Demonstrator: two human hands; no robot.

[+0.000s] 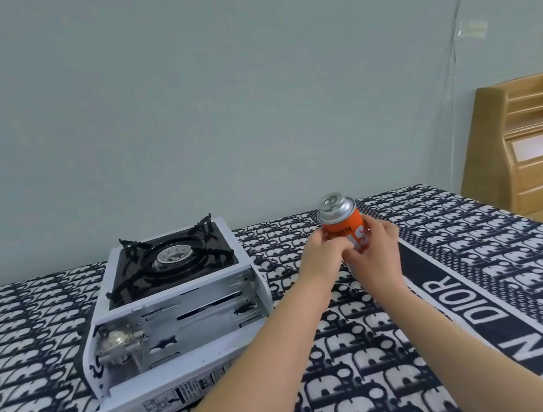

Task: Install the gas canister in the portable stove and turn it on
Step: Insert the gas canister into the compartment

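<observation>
canister held upright in both hands, right of stove.
gas canister (pixel 343 227) gripped by left hand (pixel 321 251) and right hand (pixel 378 243), long axis vertical, valve up, above the patterned table (pixel 478 265). portable stove (pixel 171 295) lies to the left, its open compartment (pixel 189 327) running sideways, regulator at its left end; judged: canister must tip horizontal, valve leftward. left hand nearer.

Left hand (pixel 321 251) and right hand (pixel 377 243) both extended, fingers curled together.
</observation>
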